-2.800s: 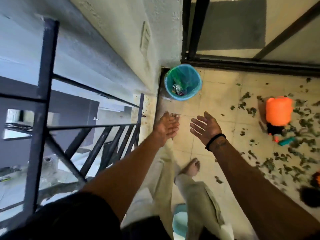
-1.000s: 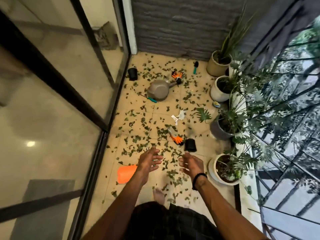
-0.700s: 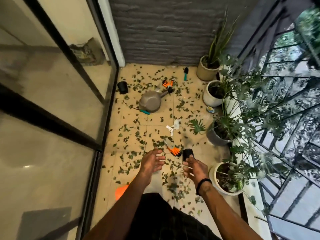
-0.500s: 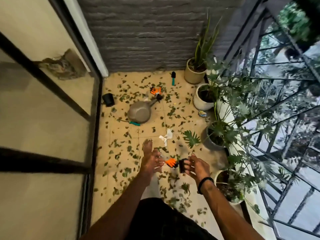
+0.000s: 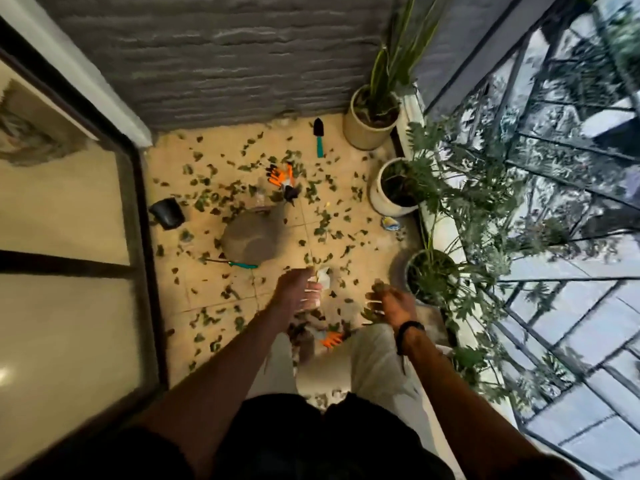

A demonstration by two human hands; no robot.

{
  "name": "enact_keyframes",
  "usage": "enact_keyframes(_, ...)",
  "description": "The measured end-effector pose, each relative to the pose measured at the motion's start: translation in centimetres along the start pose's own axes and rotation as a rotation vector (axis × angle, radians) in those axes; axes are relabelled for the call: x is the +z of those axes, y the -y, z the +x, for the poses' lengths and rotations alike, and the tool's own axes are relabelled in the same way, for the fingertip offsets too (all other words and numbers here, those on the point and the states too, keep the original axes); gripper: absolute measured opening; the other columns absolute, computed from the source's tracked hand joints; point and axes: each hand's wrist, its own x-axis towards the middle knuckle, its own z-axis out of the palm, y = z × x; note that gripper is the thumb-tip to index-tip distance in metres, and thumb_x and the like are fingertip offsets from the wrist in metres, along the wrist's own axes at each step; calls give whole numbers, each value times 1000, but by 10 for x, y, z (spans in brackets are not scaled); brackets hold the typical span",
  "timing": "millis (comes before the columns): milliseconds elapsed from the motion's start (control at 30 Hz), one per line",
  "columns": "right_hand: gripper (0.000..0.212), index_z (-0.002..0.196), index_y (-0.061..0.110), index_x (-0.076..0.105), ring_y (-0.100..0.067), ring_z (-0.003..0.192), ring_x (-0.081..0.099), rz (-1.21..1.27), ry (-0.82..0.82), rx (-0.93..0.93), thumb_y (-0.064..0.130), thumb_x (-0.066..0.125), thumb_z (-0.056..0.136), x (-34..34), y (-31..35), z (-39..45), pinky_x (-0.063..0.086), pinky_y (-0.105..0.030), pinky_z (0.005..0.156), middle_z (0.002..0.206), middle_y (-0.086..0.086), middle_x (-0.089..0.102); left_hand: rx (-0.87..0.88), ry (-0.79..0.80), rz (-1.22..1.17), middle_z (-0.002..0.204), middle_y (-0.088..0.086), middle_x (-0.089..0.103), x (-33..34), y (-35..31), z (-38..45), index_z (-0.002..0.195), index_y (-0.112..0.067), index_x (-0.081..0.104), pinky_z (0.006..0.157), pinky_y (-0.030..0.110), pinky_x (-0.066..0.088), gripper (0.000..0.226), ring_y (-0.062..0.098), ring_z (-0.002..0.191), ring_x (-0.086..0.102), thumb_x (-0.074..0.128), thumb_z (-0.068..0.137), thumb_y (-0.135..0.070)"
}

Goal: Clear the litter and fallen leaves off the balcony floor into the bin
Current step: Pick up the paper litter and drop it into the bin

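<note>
My left hand (image 5: 298,289) is right at the crumpled white paper scrap (image 5: 323,274), fingers curling toward it, can't tell if it's pinched. Right hand (image 5: 389,303) clutches green leaves (image 5: 381,287). No bin in sight.

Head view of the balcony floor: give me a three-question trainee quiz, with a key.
1. True or false: the bin is in view.
2. The teal-handled trowel lies nearest: A the black pot; B the beige corner plant pot; C the watering can.
3. What does the right hand grip?
Key: 1 false. 2 B. 3 a large green leaf.
</note>
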Motion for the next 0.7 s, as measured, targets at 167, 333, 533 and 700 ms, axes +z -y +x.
enact_keyframes(167, 25, 99, 7, 71, -23, 70, 67, -8, 27, -30, 31, 65, 99, 11, 59, 24, 52, -32, 60, 85, -10, 75, 39, -49, -14, 80, 6, 68, 20, -48, 15, 94, -18, 64, 52, 21, 46, 13, 17, 61, 60, 58, 103, -26)
enact_keyframes(333, 22, 89, 11, 70, -24, 76, 70, -169, 141, -71, 30, 66, 99, 22, 96, 81, 54, -31, 59, 97, -19, 75, 93, -78, -139, 76, 8, 70, 26, -57, 53, 108, -11, 66, 52, 20, 45, 12, 12, 51, 63, 60, 102, -19)
enact_keyframes(533, 19, 100, 5, 68, -42, 99, 69, -508, 388, -26, 23, 65, 99, 61, 89, 228, 61, -43, 73, 94, -18, 70, 1, -147, -463, 59, 3, 70, 19, -15, 167, 95, -9, 61, 44, 16, 44, 20, 15, 46, 64, 44, 106, -10)
enact_keyframes(700, 5, 95, 20, 65, -25, 81, 61, -733, 531, -90, 24, 69, 94, 118, 27, 388, 54, -38, 71, 89, -8, 65, -54, -284, -343, 71, 13, 65, 21, 67, 321, 102, -11, 59, 43, 17, 43, 12, 16, 44, 62, 53, 102, 0)
